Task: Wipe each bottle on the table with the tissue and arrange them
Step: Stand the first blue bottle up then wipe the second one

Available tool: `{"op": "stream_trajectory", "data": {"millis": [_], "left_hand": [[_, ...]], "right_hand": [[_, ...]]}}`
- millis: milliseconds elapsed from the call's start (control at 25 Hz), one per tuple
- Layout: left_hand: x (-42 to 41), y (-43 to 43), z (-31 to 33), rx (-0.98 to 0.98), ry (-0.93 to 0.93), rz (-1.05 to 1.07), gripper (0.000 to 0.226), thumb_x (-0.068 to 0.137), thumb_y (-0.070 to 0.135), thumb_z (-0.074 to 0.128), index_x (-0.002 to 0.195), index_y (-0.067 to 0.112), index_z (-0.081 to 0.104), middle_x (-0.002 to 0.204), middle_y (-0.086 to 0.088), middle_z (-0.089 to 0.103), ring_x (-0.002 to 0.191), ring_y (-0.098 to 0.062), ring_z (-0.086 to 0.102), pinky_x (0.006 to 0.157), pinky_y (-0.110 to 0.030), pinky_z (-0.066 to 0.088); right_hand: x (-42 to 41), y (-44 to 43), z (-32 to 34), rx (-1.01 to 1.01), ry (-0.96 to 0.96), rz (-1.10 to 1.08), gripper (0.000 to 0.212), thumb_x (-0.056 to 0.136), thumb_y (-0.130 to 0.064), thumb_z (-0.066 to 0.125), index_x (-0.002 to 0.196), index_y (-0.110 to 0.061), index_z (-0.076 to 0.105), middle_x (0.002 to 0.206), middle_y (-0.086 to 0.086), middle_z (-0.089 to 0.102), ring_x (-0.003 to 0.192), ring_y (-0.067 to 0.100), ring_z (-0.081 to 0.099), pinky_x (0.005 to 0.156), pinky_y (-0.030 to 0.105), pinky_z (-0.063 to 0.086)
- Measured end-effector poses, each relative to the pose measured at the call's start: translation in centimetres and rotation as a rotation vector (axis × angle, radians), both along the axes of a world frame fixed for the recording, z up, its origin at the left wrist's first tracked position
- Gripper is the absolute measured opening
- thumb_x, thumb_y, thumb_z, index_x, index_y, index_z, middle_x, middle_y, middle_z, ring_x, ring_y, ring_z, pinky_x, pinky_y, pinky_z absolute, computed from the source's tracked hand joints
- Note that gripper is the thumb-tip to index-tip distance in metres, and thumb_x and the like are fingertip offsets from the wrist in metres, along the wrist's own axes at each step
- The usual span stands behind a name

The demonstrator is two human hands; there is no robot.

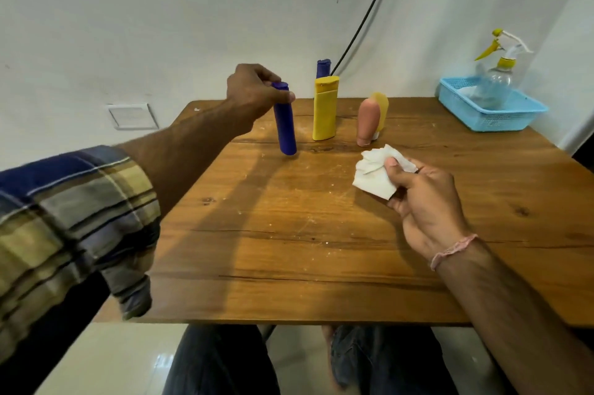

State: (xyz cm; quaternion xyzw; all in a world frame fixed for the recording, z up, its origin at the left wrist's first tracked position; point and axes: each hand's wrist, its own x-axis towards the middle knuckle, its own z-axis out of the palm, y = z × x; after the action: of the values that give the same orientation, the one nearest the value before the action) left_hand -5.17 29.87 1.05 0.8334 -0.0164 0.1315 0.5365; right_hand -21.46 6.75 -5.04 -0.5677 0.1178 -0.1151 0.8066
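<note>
1. L arm: plaid sleeve (74, 217), navy/tan/olive w/ thin white lines, cuff rolled above forearm.
2. R wrist: thin pink thread band (451, 251), forearm bare.
3. Legs: dark jeans (221, 362).

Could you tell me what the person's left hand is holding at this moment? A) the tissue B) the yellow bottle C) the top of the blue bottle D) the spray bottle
C: the left hand grips the cap end of the blue bottle, while the right hand holds the tissue.

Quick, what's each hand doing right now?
Left hand: closed on the top of the blue bottle.
Right hand: closed, holding the white tissue.
</note>
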Motion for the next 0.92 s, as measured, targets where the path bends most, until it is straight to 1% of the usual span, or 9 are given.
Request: {"op": "stream_trajectory", "data": {"millis": [120,240,360,440,520,600,680,800,920], "left_hand": [[1.5,-0.8,-0.8,0.089,0.064,0.064,0.045,0.070,0.025,0.093,0.099,0.013,0.062,0.089,0.003,0.062,0.076,-0.009,0.058,0.055,-0.020,0.044],[2.2,-1.0,-1.5,0.107,0.067,0.090,0.050,0.071,0.033,0.092,0.097,0.017,0.053,0.092,0.002,0.059,0.079,-0.009,0.054,0.056,-0.021,0.042],[2.3,-0.8,-1.7,0.109,0.075,0.078,0.054,0.072,0.037,0.091,0.102,0.017,0.051,0.102,-0.002,0.060,0.092,-0.015,0.057,0.061,-0.023,0.044],[2.1,-0.7,-1.8,0.108,0.085,0.068,0.056,0.073,0.040,0.090,0.107,0.016,0.052,0.111,-0.005,0.061,0.101,-0.020,0.059,0.066,-0.025,0.046],[2.2,-0.8,-1.7,0.111,0.067,0.075,0.062,0.074,0.049,0.087,0.113,0.015,0.053,0.117,-0.008,0.060,0.106,-0.022,0.059,0.069,-0.028,0.049],[2.7,-1.1,-0.8,0.144,0.004,0.089,0.064,0.076,0.057,0.082,0.115,0.015,0.054,0.119,-0.008,0.060,0.107,-0.024,0.060,0.078,-0.036,0.055],[4.1,-1.8,0.9,0.148,-0.069,0.085,0.054,0.081,0.054,0.078,0.112,0.015,0.057,0.116,-0.007,0.063,0.102,-0.023,0.063,0.075,-0.036,0.057],[7.3,-4.2,3.3,0.279,-0.123,0.048,0.034,0.087,0.034,0.078,0.111,0.013,0.065,0.111,-0.006,0.069,0.095,-0.018,0.066,0.068,-0.027,0.054],[10.6,-7.1,4.7,0.474,-0.069,-0.045,0.038,0.085,0.027,0.082,0.118,0.013,0.067,0.118,-0.009,0.066,0.094,-0.017,0.065,0.060,-0.021,0.051]], "right_hand": [[0.2,-0.3,-0.6,0.040,0.016,-0.001,0.016,0.093,-0.004,0.059,0.093,-0.016,0.071,0.089,-0.001,0.078,0.083,0.015,0.075,0.064,0.034,0.062],[0.6,-0.6,-1.4,0.074,0.039,0.014,0.015,0.092,-0.005,0.060,0.095,-0.015,0.070,0.087,-0.001,0.078,0.080,0.014,0.075,0.055,0.031,0.059],[1.5,-0.6,-2.1,0.096,0.067,0.028,0.014,0.093,-0.004,0.060,0.095,-0.015,0.069,0.087,0.000,0.078,0.079,0.016,0.075,0.056,0.032,0.059],[2.5,0.0,-2.7,0.101,0.087,0.038,0.015,0.093,-0.004,0.060,0.095,-0.015,0.069,0.088,0.002,0.078,0.081,0.019,0.075,0.061,0.039,0.061],[3.7,0.7,-3.3,0.102,0.120,0.053,0.016,0.093,-0.004,0.060,0.103,-0.012,0.069,0.096,0.008,0.076,0.089,0.025,0.074,0.073,0.049,0.061],[5.0,1.0,-3.7,0.097,0.145,0.063,0.019,0.093,-0.004,0.061,0.109,-0.010,0.068,0.104,0.011,0.074,0.095,0.027,0.071,0.083,0.053,0.058],[6.2,1.2,-4.1,0.052,0.143,0.071,0.016,0.093,-0.007,0.062,0.106,-0.012,0.069,0.103,0.007,0.074,0.096,0.024,0.070,0.089,0.051,0.056],[6.9,1.3,-5.0,-0.130,0.113,0.095,0.027,0.093,-0.018,0.064,0.119,-0.012,0.066,0.109,0.000,0.073,0.104,0.019,0.068,0.096,0.045,0.054],[6.8,1.2,-6.0,-0.207,0.088,0.082,0.033,0.092,-0.024,0.065,0.123,-0.013,0.065,0.111,-0.006,0.072,0.104,0.013,0.067,0.093,0.039,0.056]]}}
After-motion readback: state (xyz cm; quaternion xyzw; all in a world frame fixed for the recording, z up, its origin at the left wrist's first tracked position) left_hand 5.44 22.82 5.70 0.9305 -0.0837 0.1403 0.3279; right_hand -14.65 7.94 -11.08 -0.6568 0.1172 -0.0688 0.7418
